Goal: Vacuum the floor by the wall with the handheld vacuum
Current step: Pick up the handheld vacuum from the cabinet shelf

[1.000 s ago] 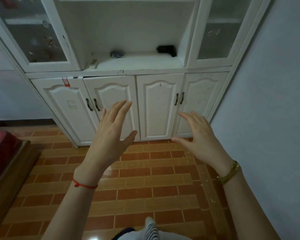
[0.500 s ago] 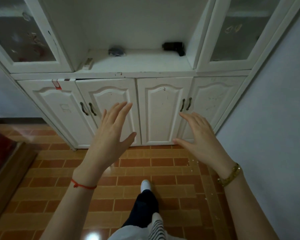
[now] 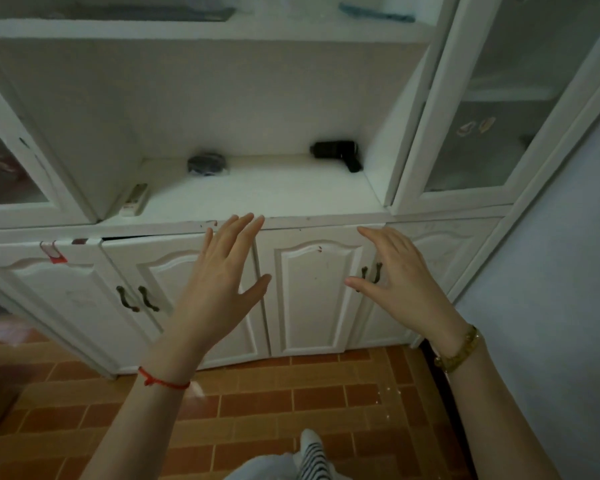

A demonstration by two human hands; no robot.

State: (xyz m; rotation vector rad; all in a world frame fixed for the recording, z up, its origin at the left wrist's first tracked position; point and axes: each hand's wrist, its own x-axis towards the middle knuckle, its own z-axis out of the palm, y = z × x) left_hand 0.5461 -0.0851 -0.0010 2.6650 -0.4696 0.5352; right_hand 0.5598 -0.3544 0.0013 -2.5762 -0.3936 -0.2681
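A white cabinet fills the space ahead of me, with an open recess in the middle, glass doors to either side and four panelled doors below. A pale wall runs along my right, and the floor under me is brick-patterned tile in orange and brown, with a few pale specks near the foot of that wall.

On the shelf of the recess, at the back right corner, lies the handheld vacuum, black, on its side with its handle pointing toward the front. Further left on the same shelf sits a dark rounded bundle, and at the front left edge a small white remote-like object.

I hold both hands up in front of the lower doors, below the shelf's edge and well apart from the vacuum. My left hand is spread wide, palm forward, holding nothing; a red string circles that wrist. My right hand is also wide and empty, fingers slightly curved, just in front of the dark door handles. A gold bracelet sits on that wrist.
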